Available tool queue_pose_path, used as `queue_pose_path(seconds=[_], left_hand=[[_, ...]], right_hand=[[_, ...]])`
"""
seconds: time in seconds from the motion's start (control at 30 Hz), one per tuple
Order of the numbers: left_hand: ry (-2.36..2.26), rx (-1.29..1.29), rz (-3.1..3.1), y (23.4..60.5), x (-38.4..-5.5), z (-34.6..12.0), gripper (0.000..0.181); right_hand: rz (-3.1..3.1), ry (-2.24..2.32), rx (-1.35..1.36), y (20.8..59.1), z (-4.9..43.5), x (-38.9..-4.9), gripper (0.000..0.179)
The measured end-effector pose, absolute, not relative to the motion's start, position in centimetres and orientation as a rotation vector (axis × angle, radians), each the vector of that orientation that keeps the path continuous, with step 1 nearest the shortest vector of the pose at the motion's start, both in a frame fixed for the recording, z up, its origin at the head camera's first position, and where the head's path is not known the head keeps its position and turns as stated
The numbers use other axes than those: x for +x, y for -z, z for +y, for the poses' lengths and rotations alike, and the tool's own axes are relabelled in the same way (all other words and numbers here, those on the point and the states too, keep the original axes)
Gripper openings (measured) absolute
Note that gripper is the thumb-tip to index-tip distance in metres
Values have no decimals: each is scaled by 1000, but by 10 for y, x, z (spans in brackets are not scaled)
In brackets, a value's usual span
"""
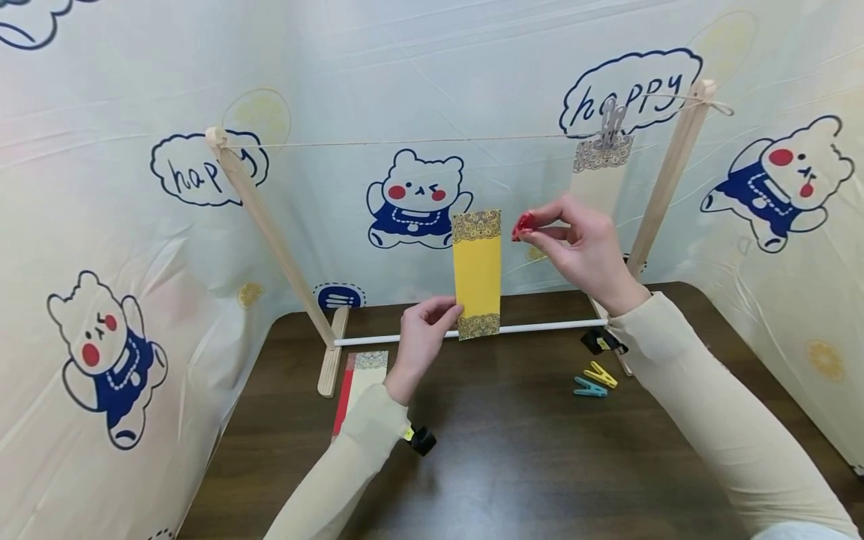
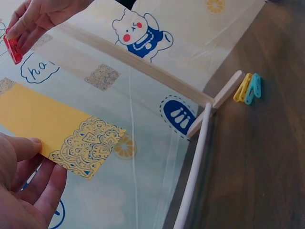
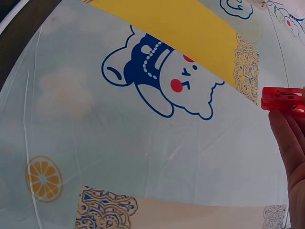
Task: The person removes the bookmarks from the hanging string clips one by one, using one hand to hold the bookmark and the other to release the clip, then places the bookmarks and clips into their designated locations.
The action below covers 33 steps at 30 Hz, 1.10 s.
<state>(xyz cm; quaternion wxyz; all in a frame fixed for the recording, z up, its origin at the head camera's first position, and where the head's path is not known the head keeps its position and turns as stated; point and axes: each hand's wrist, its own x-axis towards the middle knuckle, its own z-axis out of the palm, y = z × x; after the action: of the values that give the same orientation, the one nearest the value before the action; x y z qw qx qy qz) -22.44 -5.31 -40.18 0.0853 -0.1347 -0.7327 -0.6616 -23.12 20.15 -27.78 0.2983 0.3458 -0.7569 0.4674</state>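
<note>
My left hand (image 1: 427,330) pinches the lower left edge of a yellow paper strip (image 1: 478,274) with patterned lace-like bands at both ends. The strip stands upright in the air, below the string (image 1: 405,142). Just right of its top, my right hand (image 1: 583,244) pinches a red clothespin (image 1: 523,226) between thumb and fingertips. The right wrist view shows the red clothespin (image 3: 283,99) close to the strip's patterned end but apart from it. On the string's right part, a grey clothespin (image 1: 613,124) holds a cream strip (image 1: 597,184), partly hidden behind my right hand.
Two wooden posts (image 1: 270,232) carry the string, joined low down by a white rod (image 1: 553,327). A yellow clothespin (image 1: 600,374) and a blue clothespin (image 1: 590,387) lie on the dark table (image 1: 513,450). Cream and red strips (image 1: 367,367) lie at the left, partly under my left forearm.
</note>
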Motion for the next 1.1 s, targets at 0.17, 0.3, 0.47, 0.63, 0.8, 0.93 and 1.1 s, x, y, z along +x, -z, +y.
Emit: queue_pose_path(seconds=[0.17,0.3,0.47,0.63,0.8,0.93,1.1], left_hand=[[1980,-389,-2191,407,-223,-54,16],[1978,-375,-2208,412,-221,-55,16],[1971,-370,-2214,416,-219,-57,16],[1954,-358,-2223,419,-216,-59,15],[1943,-343,-2256,422,-212,-61,14],[1948,-344,-2254,424,-210,-63,16],[1931,-344,-2277,427,-205,-66,18]], right_hand=[[-2030,-1236,912,283,204,-230,27],[-2056,-1228,898,287,206,-228,27],[-2066,-1199,911,293,209,-228,28],[-2077,-1211,908,299,209,-226,29],[-2116,-1210,881,303,209,-223,30],[-2121,-1209,886,307,210,-222,32],[-2121,-1207,892,314,212,-220,34]])
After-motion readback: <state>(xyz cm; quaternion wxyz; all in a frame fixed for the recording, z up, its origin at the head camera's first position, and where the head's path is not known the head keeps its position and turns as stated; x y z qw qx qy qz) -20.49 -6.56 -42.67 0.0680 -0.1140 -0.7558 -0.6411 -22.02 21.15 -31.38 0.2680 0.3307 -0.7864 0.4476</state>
